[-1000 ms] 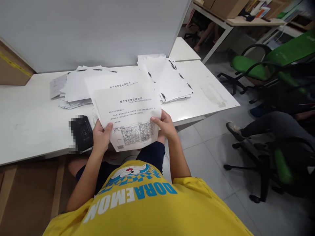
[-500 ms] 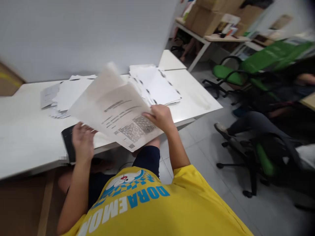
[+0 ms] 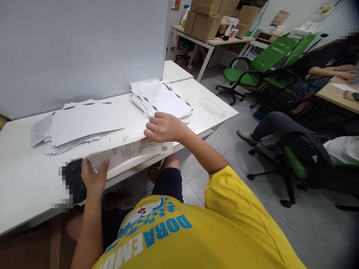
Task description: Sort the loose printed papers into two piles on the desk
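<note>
My right hand [image 3: 164, 129] is closed on the upper edge of a printed paper sheet [image 3: 126, 151], which stands on edge near the table's front. Its print and a small square code face me. At the sheet's left end is my left hand [image 3: 94, 177], thumb and fingers apart around the paper's end. A black device [image 3: 75, 179], partly blurred out, lies by the left hand. Behind the held sheet rests a loose stack of papers [image 3: 84, 121]. A second paper stack [image 3: 165, 99] with dark marks along its edges sits farther right.
The white table [image 3: 17, 179] backs onto a grey partition [image 3: 84, 45]. Green office chairs [image 3: 246, 76], a desk with cardboard boxes [image 3: 206, 26] and a seated person [image 3: 316, 71] are to the right. Below the table's left side is a brown box [image 3: 28, 243].
The raised paper has come down and been turned edge-on along the table front. My right hand has moved left and up in view. My view has shifted right, showing more of the room.
</note>
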{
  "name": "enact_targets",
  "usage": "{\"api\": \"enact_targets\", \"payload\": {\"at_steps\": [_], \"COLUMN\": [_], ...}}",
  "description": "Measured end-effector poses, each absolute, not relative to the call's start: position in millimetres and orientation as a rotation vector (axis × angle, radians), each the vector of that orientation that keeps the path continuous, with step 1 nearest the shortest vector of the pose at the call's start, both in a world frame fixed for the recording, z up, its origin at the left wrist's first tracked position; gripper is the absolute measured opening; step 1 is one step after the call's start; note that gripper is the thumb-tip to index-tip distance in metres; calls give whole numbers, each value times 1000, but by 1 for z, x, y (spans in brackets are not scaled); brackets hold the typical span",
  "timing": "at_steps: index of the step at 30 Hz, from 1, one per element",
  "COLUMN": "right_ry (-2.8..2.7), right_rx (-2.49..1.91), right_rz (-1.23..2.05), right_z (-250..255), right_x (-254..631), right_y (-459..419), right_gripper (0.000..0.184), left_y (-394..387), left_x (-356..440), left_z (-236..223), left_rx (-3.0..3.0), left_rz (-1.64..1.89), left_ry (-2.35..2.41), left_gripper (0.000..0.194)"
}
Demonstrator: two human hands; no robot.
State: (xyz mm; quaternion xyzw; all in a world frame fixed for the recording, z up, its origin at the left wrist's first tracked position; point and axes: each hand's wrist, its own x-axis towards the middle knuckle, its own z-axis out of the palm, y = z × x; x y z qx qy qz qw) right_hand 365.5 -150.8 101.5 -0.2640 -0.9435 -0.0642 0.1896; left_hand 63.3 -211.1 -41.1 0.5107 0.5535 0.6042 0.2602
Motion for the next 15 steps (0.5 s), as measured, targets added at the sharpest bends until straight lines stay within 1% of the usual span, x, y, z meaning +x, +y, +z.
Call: {"api": "enact_targets", "payload": {"at_steps": [3, 9, 12, 15], "right_ry": [-2614, -2593, -2620, -2612], "right_rx": [-717, -692, -684, -645], "right_rz": [-133, -183, -264, -417], "right_z": [100, 94, 95, 96], "right_x": [366, 371, 372, 373], "right_y": [-149, -148, -149, -149], "right_gripper": [50, 49, 49, 50], "left_y": [-215, -214, -216, -218], "left_x": [65, 63, 61, 64], "left_z": [-48, -65, -71, -72], "left_rx": [1314, 1097, 1064, 1092], "left_rz": [1695, 1700, 1605, 1486], "left_ry": [1580, 1355, 1399, 1530], "left_gripper": [38, 34, 34, 38]}}
